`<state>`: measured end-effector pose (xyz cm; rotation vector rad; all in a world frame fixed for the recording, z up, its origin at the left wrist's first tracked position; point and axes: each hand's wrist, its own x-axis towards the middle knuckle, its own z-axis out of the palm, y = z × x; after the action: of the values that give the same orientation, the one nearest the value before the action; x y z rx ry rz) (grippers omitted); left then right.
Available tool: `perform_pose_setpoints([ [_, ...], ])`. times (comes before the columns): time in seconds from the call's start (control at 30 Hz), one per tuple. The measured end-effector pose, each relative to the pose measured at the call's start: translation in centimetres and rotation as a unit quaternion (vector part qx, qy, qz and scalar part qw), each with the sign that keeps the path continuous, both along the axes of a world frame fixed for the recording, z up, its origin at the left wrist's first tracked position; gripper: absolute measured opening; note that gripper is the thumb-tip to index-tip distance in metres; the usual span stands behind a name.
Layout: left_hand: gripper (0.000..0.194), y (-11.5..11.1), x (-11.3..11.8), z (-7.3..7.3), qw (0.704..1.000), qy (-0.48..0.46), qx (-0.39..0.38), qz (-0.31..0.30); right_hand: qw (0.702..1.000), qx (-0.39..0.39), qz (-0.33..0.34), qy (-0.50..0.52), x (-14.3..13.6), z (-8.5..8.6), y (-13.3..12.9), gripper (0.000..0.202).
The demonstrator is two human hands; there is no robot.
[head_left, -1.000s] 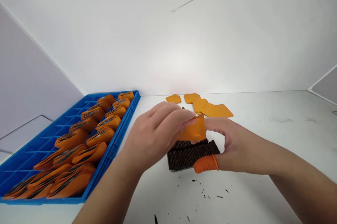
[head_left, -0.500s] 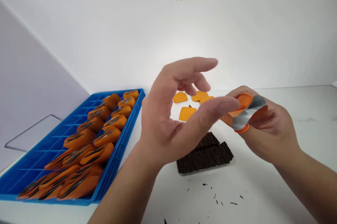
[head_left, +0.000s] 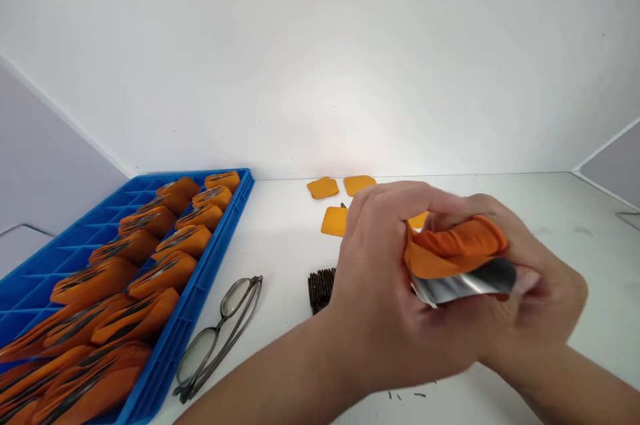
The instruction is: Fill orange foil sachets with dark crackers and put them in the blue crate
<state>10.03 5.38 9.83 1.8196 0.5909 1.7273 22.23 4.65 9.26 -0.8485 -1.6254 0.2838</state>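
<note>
My left hand (head_left: 377,285) and my right hand (head_left: 547,288) are together above the table, right of the middle. Between them they grip a folded orange piece (head_left: 460,242) of soft-looking sheet, with a shiny silver strip (head_left: 467,282) curving along its near side. The left fingers wrap over its left end, while the right hand closes round the other end. Partly behind my left hand sits a clear tray of thin dark sticks (head_left: 321,285). Several flat orange pieces (head_left: 323,188) lie beyond the hands.
On the left stands a blue tray (head_left: 216,248) with compartments, holding rows of folded orange pieces (head_left: 163,272) with dark edges. Glasses (head_left: 218,330) lie beside it on the white table (head_left: 277,232). Dark scraps (head_left: 419,394) are near the front. A white wall (head_left: 280,78) rises behind.
My left hand, open and apart before, has moved right and closed on the orange piece. The view has shifted, and the glasses now show.
</note>
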Motion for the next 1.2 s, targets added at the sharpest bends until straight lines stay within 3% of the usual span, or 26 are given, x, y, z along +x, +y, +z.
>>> perform_pose_setpoints([
  [0.13,0.043,1.2,-1.8,0.6,0.999,0.034,0.024,0.015,0.992,-0.042,0.052,-0.110,0.8,1.4,0.0,0.041],
  [0.2,0.043,1.9,-3.0,1.1,0.994,0.078,0.044,0.062,0.979,-0.081,0.089,-0.165,1.7,2.2,-0.1,0.060],
  [0.27,0.041,2.6,-4.0,1.6,0.985,0.118,0.063,0.108,0.975,-0.096,0.095,-0.178,2.5,2.8,-0.4,0.066],
  [0.43,0.039,2.7,-4.2,1.8,0.951,0.189,0.169,0.174,0.994,-0.039,0.039,-0.099,2.2,2.6,-1.0,0.046],
  [0.6,0.048,1.7,-2.7,0.4,0.924,0.247,0.123,0.264,0.996,0.037,-0.022,-0.082,1.0,1.0,-0.5,0.024],
  [0.7,0.046,1.5,-2.1,-0.3,0.933,0.229,0.138,0.241,0.996,0.039,-0.042,-0.072,1.0,0.7,-0.4,0.020],
  [0.83,0.036,1.9,-2.3,-0.2,0.970,0.187,0.105,0.118,0.995,0.032,-0.039,-0.091,0.9,1.3,-0.5,0.034],
  [0.93,0.027,2.3,-2.9,0.2,0.976,0.202,0.060,0.060,0.994,0.033,-0.031,-0.097,0.6,1.7,-0.5,0.041],
  [1.03,0.021,2.5,-3.1,0.5,0.979,0.195,0.034,0.041,0.992,0.062,-0.064,-0.088,0.4,2.0,-0.6,0.039],
  [1.13,0.027,2.4,-3.0,0.5,0.983,0.174,0.032,0.050,0.983,0.098,-0.139,-0.068,0.8,2.2,-0.8,0.040],
  [1.2,0.028,2.2,-2.9,0.5,0.984,0.170,0.034,0.051,0.983,0.102,-0.138,-0.059,1.3,2.2,-1.2,0.039],
])
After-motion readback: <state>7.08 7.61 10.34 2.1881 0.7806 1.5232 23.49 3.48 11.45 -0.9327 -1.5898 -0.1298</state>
